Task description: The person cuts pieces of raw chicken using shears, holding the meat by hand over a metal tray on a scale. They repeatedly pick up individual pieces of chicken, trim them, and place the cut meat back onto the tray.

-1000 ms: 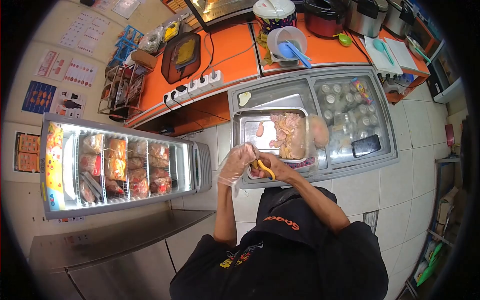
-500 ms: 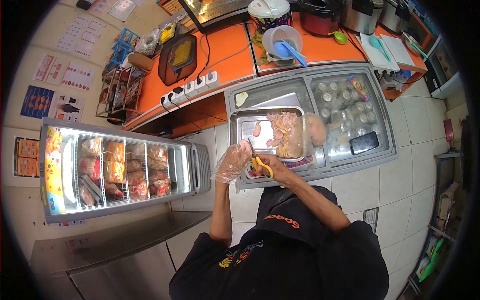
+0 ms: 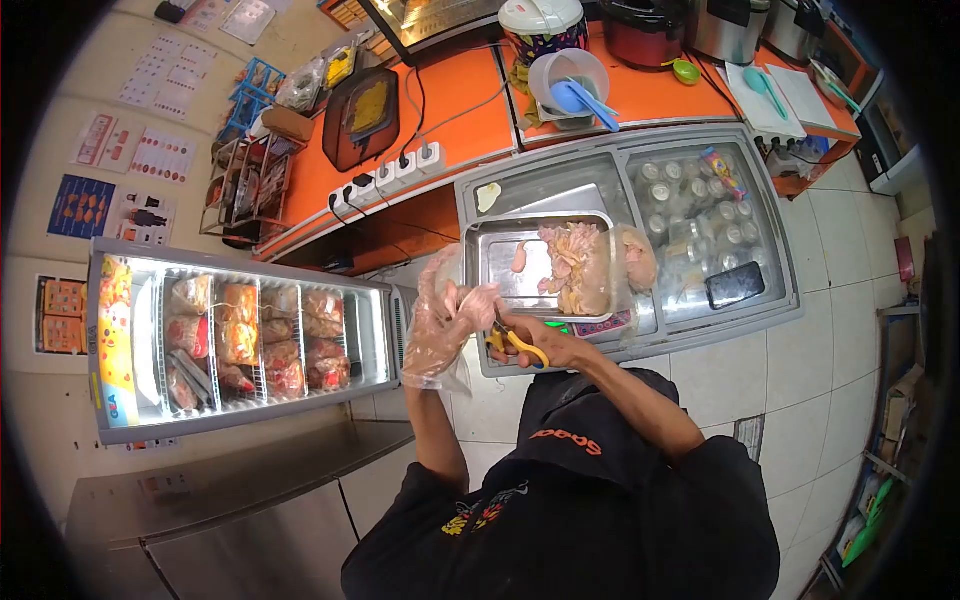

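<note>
My left hand, in a clear plastic glove, pinches a pale pink piece of raw meat at the near left corner of a metal tray. Some of its fingers stick up, away from the meat. My bare right hand is wrapped round yellow-handled scissors, whose blades point up against the meat. The metal tray rests on the glass-topped freezer. Inside it, a small piece lies apart from a heap of raw pieces. A clear bag of pale meat lies at the tray's right side.
A chest freezer with cans and a phone on its glass stands ahead. Behind it, an orange counter carries a power strip, tubs and cookers. A lit display fridge stands at the left.
My left hand has moved left and turned, its fingers lifting away from the tray while keeping the meat. My right hand and the scissors have shifted slightly down.
</note>
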The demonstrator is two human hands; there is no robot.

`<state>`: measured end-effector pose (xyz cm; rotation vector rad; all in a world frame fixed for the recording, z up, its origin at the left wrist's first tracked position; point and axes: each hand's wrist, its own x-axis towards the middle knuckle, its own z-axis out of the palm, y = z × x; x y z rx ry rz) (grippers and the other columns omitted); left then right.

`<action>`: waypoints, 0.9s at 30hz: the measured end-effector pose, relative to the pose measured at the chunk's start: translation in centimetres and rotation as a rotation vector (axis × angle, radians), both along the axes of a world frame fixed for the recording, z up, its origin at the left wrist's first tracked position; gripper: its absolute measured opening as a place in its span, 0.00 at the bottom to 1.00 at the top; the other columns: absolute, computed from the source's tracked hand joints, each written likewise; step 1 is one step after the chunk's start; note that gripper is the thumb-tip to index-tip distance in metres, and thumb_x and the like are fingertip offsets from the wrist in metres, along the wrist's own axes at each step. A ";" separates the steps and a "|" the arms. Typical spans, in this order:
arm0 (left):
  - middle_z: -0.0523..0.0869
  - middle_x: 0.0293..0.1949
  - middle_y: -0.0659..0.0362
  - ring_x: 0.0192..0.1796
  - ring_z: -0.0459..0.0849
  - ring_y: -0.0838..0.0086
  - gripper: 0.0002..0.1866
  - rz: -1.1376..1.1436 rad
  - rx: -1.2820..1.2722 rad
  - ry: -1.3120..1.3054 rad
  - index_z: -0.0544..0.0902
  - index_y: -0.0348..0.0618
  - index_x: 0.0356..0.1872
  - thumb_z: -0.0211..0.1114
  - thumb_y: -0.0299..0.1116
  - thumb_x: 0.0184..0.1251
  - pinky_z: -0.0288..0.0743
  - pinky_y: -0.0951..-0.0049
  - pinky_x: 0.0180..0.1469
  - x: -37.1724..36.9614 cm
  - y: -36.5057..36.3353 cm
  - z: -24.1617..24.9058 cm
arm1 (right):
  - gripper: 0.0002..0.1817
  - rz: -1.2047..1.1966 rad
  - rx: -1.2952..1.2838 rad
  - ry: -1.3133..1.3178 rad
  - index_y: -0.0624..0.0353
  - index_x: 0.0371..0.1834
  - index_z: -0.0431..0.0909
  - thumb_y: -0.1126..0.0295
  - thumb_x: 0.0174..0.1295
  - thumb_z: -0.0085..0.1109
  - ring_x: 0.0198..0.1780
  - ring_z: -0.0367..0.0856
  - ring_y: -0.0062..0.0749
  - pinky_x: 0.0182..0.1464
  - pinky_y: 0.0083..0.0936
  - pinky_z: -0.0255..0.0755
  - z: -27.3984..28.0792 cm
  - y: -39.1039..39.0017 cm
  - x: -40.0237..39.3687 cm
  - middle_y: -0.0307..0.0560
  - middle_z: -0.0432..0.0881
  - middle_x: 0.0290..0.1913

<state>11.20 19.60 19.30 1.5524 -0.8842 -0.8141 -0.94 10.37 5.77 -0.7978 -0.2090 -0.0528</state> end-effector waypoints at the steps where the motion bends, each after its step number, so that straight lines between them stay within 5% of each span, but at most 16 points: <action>1: 0.81 0.39 0.55 0.42 0.81 0.74 0.39 0.027 -0.047 0.016 0.55 0.43 0.68 0.65 0.30 0.56 0.76 0.74 0.48 -0.2 0.2 -0.1 | 0.25 -0.008 0.007 -0.066 0.55 0.36 0.65 0.57 0.48 0.75 0.35 0.68 0.16 0.36 0.15 0.63 0.4 0.1 0.5 0.35 0.71 0.33; 5: 0.81 0.42 0.55 0.45 0.81 0.75 0.38 0.065 -0.082 0.040 0.62 0.40 0.64 0.66 0.45 0.56 0.76 0.76 0.49 0.5 0.8 -0.9 | 0.29 -0.090 -0.072 -0.130 0.58 0.44 0.67 0.57 0.47 0.75 0.35 0.68 0.19 0.40 0.17 0.66 1.3 0.4 1.7 0.37 0.69 0.33; 6: 0.81 0.43 0.56 0.45 0.81 0.75 0.37 0.057 -0.051 0.036 0.65 0.38 0.63 0.66 0.48 0.55 0.76 0.76 0.49 1.1 1.1 -1.3 | 0.27 -0.010 -0.026 -0.031 0.59 0.47 0.68 0.65 0.49 0.74 0.35 0.69 0.18 0.41 0.17 0.67 1.9 0.1 1.7 0.36 0.70 0.34; 9: 0.81 0.43 0.56 0.45 0.82 0.75 0.32 -0.017 -0.095 0.425 0.73 0.34 0.55 0.67 0.47 0.54 0.76 0.77 0.48 2.8 2.5 -3.5 | 0.25 -0.010 -0.177 -0.066 0.59 0.48 0.68 0.72 0.50 0.72 0.35 0.69 0.16 0.41 0.15 0.67 2.7 -0.2 1.6 0.34 0.71 0.34; 10: 0.82 0.41 0.57 0.41 0.82 0.73 0.25 0.028 -0.105 0.531 0.78 0.33 0.45 0.68 0.43 0.52 0.77 0.75 0.44 2.9 2.7 -3.7 | 0.26 -0.011 -0.181 -0.069 0.59 0.49 0.68 0.71 0.50 0.73 0.35 0.69 0.15 0.41 0.15 0.67 2.7 -0.2 1.7 0.34 0.71 0.33; 13: 0.81 0.36 0.59 0.37 0.80 0.74 0.16 -0.197 -0.114 0.353 0.78 0.37 0.40 0.63 0.41 0.59 0.75 0.72 0.39 4.7 2.6 -6.3 | 0.28 -0.018 -0.146 -0.044 0.59 0.51 0.68 0.70 0.49 0.74 0.36 0.70 0.15 0.42 0.15 0.68 2.9 0.0 1.6 0.32 0.71 0.33; 15: 0.79 0.32 0.59 0.34 0.78 0.75 0.13 -0.101 0.012 -0.210 0.77 0.38 0.38 0.58 0.39 0.63 0.72 0.71 0.37 4.1 3.0 -6.5 | 0.29 -0.025 -0.062 0.009 0.60 0.51 0.68 0.68 0.49 0.74 0.36 0.70 0.16 0.43 0.16 0.68 3.6 -0.2 1.3 0.32 0.72 0.33; 17: 0.78 0.29 0.58 0.32 0.75 0.75 0.12 -0.040 0.111 -0.410 0.77 0.39 0.37 0.54 0.38 0.67 0.70 0.71 0.36 3.2 2.4 -5.8 | 0.30 -0.048 -0.101 0.024 0.60 0.52 0.69 0.65 0.48 0.75 0.37 0.70 0.16 0.42 0.16 0.69 2.6 -0.5 1.3 0.32 0.72 0.34; 20: 0.75 0.28 0.56 0.31 0.73 0.73 0.11 -0.024 0.169 -0.279 0.76 0.38 0.38 0.52 0.36 0.68 0.70 0.71 0.36 -0.7 -0.4 -0.4 | 0.31 -0.074 -0.086 0.018 0.60 0.51 0.70 0.61 0.47 0.76 0.37 0.71 0.15 0.40 0.16 0.69 1.6 -0.6 1.1 0.33 0.73 0.35; 27: 0.75 0.28 0.56 0.29 0.72 0.72 0.10 -0.125 0.032 -0.314 0.72 0.39 0.28 0.53 0.33 0.66 0.69 0.72 0.35 1.0 -0.3 -3.3 | 0.24 -0.135 -0.002 0.035 0.59 0.43 0.73 0.64 0.47 0.75 0.32 0.70 0.12 0.34 0.14 0.66 2.6 -0.5 0.7 0.31 0.74 0.31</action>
